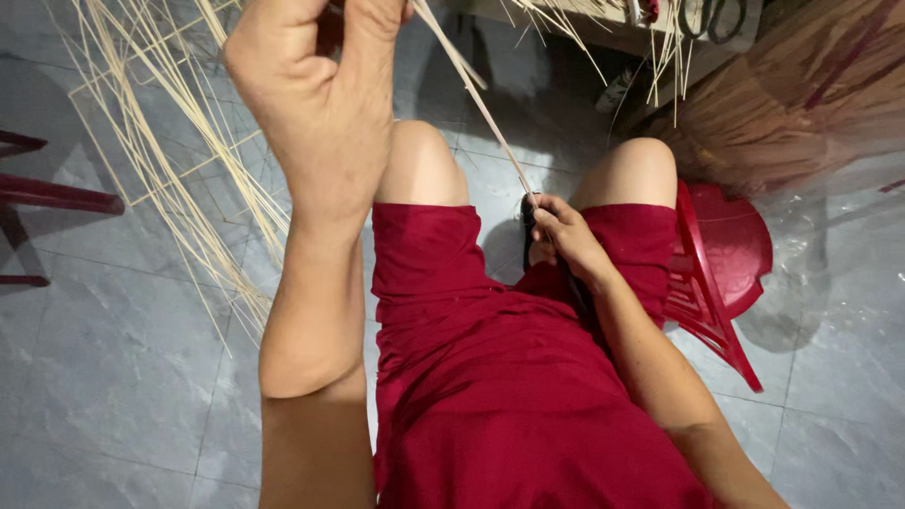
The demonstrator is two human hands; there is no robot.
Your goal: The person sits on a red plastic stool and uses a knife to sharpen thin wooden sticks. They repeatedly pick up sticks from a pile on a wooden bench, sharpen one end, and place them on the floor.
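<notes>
Currently the left hand (316,104) is raised close to the camera, fingers pinched shut on the upper end of a thin pale strip (476,99). That strip runs taut and slanting down to the right hand (564,236), which rests between the knees, closed around a dark-handled tool (528,226); the blade itself is hidden, so its kind cannot be told. The strip meets the right hand just above the tool.

Risk, judged: the strip looks slender and under tension, so a sideways pull from the raised hand could snap or split it unevenly. The tool sits close to the bare knee and to the thumb; a slip along the strip could nick skin.

Surroundings: a loose spread of similar pale strips (179,188) lies on the grey tiled floor (113,377) to the left, near enough to snag a foot or an elbow. A red plastic stool (721,254) sits under the person at right. A brownish woven mass (792,104) crowds the upper right, with more strips hanging from a ledge beside it.
</notes>
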